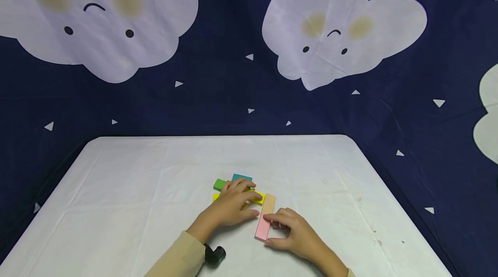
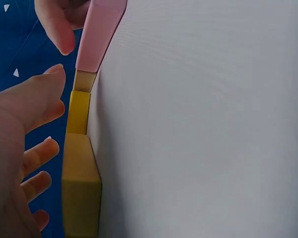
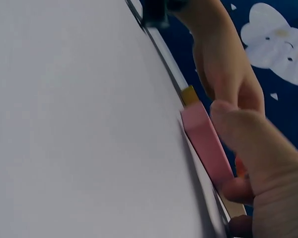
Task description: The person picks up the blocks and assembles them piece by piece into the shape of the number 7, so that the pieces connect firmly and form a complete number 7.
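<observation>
Several flat coloured blocks lie together near the middle of the white table [image 1: 136, 190]: a green block [image 1: 219, 184], a teal block [image 1: 242, 177], a yellow block [image 1: 257, 199], a tan block [image 1: 269, 203] and a pink block [image 1: 262, 229]. My left hand [image 1: 254, 205] rests with straight, spread fingers on the yellow block [image 2: 78, 111]. My right hand [image 1: 272, 230] pinches the pink block [image 3: 206, 144] between thumb and fingers at its near end. The pink block [image 2: 100, 29] lies end to end with the tan block [image 2: 83, 81].
A black wrist-camera mount [image 1: 215, 254] shows at my left cuff. A navy backdrop with white clouds [image 1: 342, 35] hangs behind and beside the table. The table's rounded far edge [image 1: 221, 136] runs just below it.
</observation>
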The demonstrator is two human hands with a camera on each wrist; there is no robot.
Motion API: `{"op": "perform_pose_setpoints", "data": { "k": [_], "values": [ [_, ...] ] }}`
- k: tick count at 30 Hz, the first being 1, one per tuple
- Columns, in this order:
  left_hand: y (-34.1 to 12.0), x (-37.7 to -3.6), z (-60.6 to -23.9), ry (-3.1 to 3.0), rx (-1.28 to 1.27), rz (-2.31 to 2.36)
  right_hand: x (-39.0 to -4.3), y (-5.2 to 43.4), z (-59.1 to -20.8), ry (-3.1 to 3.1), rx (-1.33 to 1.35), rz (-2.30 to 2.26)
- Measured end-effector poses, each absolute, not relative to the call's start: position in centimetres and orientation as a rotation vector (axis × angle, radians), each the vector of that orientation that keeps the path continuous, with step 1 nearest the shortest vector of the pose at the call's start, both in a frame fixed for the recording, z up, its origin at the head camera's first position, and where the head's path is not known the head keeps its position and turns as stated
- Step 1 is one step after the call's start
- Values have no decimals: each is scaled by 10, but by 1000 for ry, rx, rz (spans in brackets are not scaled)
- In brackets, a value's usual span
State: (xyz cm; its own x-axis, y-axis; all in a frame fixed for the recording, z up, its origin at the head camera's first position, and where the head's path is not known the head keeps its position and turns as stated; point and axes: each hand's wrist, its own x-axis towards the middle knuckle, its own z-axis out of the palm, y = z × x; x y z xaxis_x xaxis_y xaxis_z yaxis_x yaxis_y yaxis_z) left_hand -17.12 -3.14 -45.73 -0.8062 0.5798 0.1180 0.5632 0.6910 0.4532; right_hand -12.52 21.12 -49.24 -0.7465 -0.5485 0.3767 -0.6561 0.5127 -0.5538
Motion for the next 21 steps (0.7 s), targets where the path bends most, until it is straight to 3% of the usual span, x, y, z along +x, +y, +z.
{"op": "perform_pose_setpoints", "data": {
  "k": [21],
  "values": [
    [-37, -109, -459, 2932, 1009, 759, -164, 230, -477, -2610, 883, 990]
  ]
}}
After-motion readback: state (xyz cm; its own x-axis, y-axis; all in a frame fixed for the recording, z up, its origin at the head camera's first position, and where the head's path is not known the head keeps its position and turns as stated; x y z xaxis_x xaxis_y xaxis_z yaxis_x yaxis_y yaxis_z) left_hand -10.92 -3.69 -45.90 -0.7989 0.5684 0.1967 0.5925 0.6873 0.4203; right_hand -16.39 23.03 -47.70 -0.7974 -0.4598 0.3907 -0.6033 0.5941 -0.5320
